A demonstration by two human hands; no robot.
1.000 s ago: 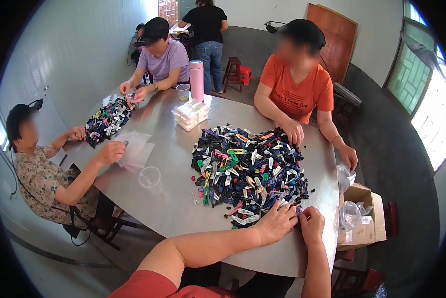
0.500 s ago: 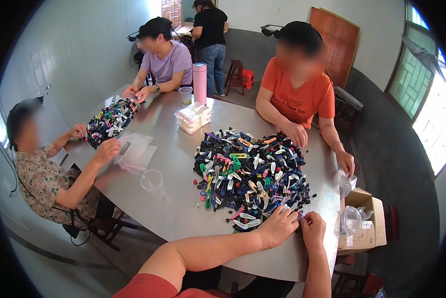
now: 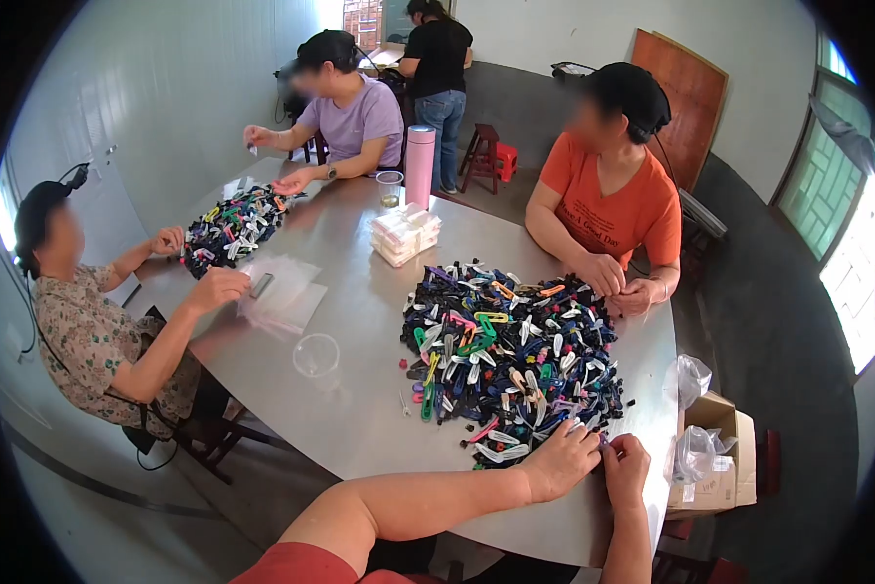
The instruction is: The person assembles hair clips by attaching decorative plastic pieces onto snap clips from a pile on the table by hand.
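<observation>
Lifted since earlier, an orange-shirted co-worker's hand (image 3: 638, 296) nears its partner (image 3: 604, 274). Bent, slightly parted fingers of the left hand (image 3: 561, 463) lie over the near edge of a heap of multicoloured hair clips (image 3: 517, 352) on the shiny metal table (image 3: 374, 419); the right hand (image 3: 628, 470) curls closely beside, what either grips unclear. Both forearms (image 3: 447, 501) slant toward the clips.

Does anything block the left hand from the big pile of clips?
Nothing visible: the left hand is at the near edge of the pile. The right hand sits beside it, not between.
</observation>
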